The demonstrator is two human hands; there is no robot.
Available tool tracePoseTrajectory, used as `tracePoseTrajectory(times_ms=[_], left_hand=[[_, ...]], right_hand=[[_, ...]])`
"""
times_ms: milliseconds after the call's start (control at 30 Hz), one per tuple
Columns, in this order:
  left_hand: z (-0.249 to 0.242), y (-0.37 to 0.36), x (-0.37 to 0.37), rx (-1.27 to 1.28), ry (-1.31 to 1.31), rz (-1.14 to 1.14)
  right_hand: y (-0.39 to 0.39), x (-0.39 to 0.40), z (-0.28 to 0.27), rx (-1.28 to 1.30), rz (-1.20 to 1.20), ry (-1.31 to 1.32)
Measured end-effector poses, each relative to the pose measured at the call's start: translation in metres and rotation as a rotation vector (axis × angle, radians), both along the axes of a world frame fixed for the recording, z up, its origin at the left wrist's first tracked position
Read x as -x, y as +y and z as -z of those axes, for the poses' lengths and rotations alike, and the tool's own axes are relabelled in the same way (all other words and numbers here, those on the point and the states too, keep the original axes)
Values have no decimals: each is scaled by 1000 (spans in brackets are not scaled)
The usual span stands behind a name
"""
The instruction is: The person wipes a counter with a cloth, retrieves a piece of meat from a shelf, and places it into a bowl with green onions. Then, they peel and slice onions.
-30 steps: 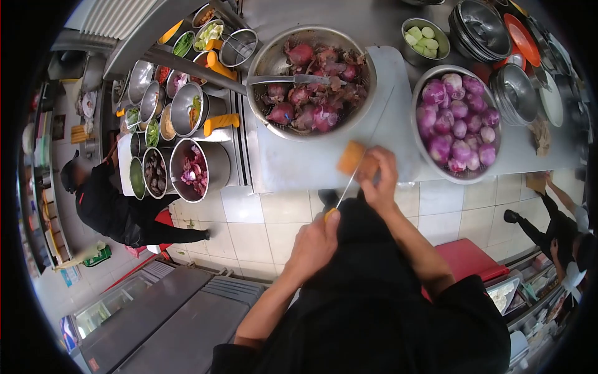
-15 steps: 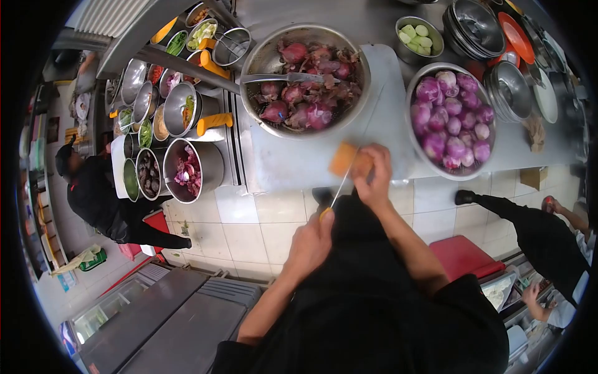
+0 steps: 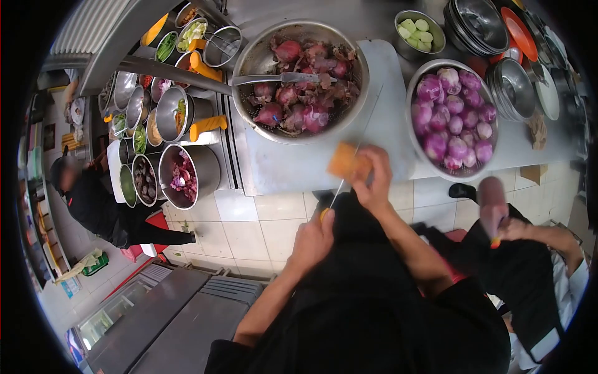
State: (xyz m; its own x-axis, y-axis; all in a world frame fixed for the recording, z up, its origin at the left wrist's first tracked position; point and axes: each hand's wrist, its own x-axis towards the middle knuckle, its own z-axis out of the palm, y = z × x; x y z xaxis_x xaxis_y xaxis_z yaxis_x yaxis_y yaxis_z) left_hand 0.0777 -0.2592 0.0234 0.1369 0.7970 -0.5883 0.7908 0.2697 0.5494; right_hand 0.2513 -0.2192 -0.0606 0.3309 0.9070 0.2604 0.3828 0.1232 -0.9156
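Knife (image 3: 337,192) is slanting up and away from the person at the counter, its thin blade showing nearly edge-on and reaching out over the pale cutting board (image 3: 286,174). The left hand (image 3: 311,244) is gripping its orange handle in a closed fist. The right hand (image 3: 374,182) is pinching an orange block (image 3: 342,160) between thumb and fingers, holding it against the blade over the near part of the board; the block is blurring, so I'm failing to make out which face is touching the steel.

Just beyond, a big perforated bowl (image 3: 260,56) is sitting on the board, holding unpeeled red onions (image 3: 289,95) and loose skins, and a second knife (image 3: 280,78) is lying across it. To the right, another metal bowl (image 3: 430,70) is holding peeled purple onions (image 3: 456,124), while a smaller bowl (image 3: 407,55) of pale green pieces (image 3: 418,32) is standing behind. Over on the left, a deep pot (image 3: 209,177) is holding chopped purplish-red pieces (image 3: 182,181).

Off to my right, a co-worker (image 3: 514,274) is gripping a blurred pinkish object (image 3: 492,196); another person (image 3: 99,199) in black is standing at the far left
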Motion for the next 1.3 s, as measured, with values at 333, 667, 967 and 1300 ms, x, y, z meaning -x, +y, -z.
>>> tracePoseTrajectory(times_ms=[333,667,967,1300], left_hand=[[36,10,-2,-30,-67,-26],[-10,16,24,-126,-173,47],[5,15,33,-193,-258,74],[11,18,36,-200,-291,94]], right_hand=[[-2,3,4,-76,-34,5],[-10,6,-6,47,-23,-313],[2,1,-19,212,-9,-367],[-5,-11,2,24,263,1]])
